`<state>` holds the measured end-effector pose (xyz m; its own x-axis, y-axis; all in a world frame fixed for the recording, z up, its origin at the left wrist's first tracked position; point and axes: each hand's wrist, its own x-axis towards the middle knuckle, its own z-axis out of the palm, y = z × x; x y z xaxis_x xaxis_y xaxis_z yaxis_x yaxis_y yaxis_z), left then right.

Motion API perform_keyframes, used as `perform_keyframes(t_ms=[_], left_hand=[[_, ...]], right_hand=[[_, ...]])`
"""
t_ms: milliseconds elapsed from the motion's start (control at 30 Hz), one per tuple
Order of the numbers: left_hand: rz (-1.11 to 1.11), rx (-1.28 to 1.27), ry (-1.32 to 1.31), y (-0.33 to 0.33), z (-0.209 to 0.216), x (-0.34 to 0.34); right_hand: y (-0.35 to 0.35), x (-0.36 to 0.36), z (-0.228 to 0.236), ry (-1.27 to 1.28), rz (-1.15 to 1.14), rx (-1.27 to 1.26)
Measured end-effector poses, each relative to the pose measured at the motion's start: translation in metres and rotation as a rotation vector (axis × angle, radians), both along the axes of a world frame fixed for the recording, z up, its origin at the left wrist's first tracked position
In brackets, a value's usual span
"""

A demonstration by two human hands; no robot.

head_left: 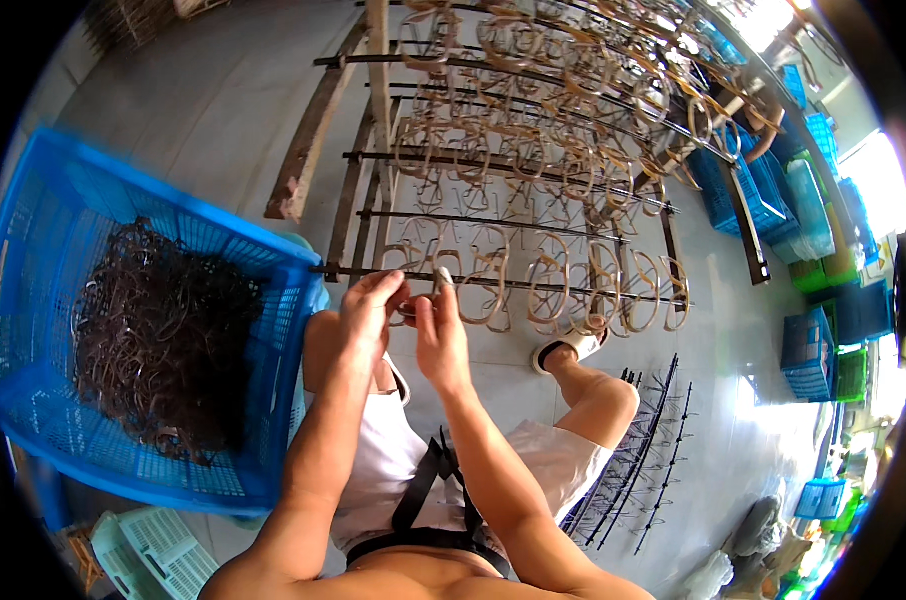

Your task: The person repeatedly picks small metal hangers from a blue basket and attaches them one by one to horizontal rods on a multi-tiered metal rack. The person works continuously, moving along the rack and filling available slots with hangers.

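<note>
Both my hands meet at the left part of the nearest dark rod (513, 283) of a rack hung with brown, see-through eyeglass frames (548, 285). My left hand (368, 308) is closed, thumb and fingers pinched together by the rod. Facing it, my right hand (440, 330) is closed too, with a whitish cover on one fingertip against the rod. Between them shows part of a brown eyeglass frame, mostly hidden by the fingers. To my left, a large blue plastic basket (163, 490) holds a tangled heap of dark brown eyeglass frames (163, 340).
The rack's wooden posts (308, 150) stand ahead, with several rods of frames behind one another. Dark rods with wire prongs (638, 455) lie at the right of my knee. A pale green crate (158, 550) is at lower left. Blue baskets (808, 350) line the right side.
</note>
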<state>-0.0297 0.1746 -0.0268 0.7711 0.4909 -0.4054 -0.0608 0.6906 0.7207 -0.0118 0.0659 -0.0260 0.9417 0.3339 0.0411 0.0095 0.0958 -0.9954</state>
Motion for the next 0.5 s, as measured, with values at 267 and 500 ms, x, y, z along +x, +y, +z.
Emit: perform_keyframes(t_ms=[267,500], left_hand=[[-0.257,-0.076,0.059,0.033,0.009,0.000],[-0.277,0.223,0.154,0.020,0.025,0.000]], right_hand=[[0.016,0.009,0.006,-0.194,-0.088,-0.295],[0.014,0.008,0.000,-0.198,-0.128,-0.269]])
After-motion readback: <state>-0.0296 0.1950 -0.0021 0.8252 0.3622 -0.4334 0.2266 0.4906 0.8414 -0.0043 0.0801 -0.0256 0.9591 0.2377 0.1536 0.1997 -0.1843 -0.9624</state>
